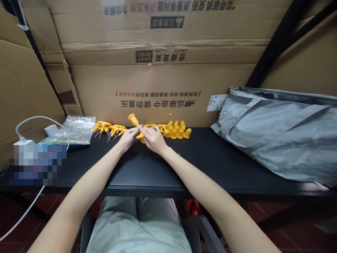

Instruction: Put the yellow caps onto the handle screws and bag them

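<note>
My left hand (129, 136) and my right hand (153, 137) meet over the far middle of the black table (147, 168). Both are closed on one yellow plastic piece (142, 136) held between their fingertips. A yellow cone-shaped part (133, 119) sticks up just above the left fingers; whether it belongs to the held piece is unclear. To the right stands a cluster of several small yellow cone caps (177, 130). To the left lie several yellow branched pieces with metal springs (109, 129).
A clear plastic bag (76, 129) lies at the far left beside a white charger and cable (25, 142). A grey fabric bag (279, 130) covers the right of the table. Cardboard boxes (158, 70) wall in the back and left.
</note>
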Motion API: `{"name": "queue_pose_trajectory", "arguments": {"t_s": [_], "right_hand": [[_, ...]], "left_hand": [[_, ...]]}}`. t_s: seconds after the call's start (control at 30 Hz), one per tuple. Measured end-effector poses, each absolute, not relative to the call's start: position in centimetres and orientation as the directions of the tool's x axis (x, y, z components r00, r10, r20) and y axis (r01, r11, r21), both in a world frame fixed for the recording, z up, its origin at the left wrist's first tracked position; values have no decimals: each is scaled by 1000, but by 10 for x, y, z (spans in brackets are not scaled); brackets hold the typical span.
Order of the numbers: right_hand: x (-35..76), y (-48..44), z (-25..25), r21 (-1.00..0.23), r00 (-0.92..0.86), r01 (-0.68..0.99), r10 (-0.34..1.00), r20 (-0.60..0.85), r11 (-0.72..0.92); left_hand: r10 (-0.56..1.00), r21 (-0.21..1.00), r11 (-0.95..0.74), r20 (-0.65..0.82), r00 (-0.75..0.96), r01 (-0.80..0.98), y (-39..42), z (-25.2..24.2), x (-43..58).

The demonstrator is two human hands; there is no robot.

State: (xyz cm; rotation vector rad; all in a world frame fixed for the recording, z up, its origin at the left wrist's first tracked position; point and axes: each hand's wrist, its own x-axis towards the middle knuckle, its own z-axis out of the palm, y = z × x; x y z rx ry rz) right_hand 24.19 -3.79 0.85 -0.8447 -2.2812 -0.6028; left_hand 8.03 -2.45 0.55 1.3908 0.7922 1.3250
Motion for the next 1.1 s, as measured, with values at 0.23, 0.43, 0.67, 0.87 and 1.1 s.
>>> {"name": "queue_pose_trajectory", "arguments": {"t_s": [0.23, 0.43, 0.67, 0.87, 1.1], "right_hand": [[244, -37, 9, 196, -621, 682, 416, 665, 705], [246, -40, 14, 194, -527, 765, 425, 736, 614], [247, -33, 10, 166, -520, 798, 522, 676, 579], [254, -28, 10, 96, -479, 828, 608, 633, 552], [255, -24, 10, 65, -448, 840, 622, 642, 538]], "left_hand": [[901, 871, -376, 424, -96, 318, -18, 6, 69], [809, 368, -291, 588, 22, 883, -29, 8, 65], [755, 164, -383, 623, 205, 909, -38, 12, 73], [705, 117, -419, 667, 241, 900, -45, 19, 77], [796, 224, -339, 586, 152, 914, -34, 15, 65]]}}
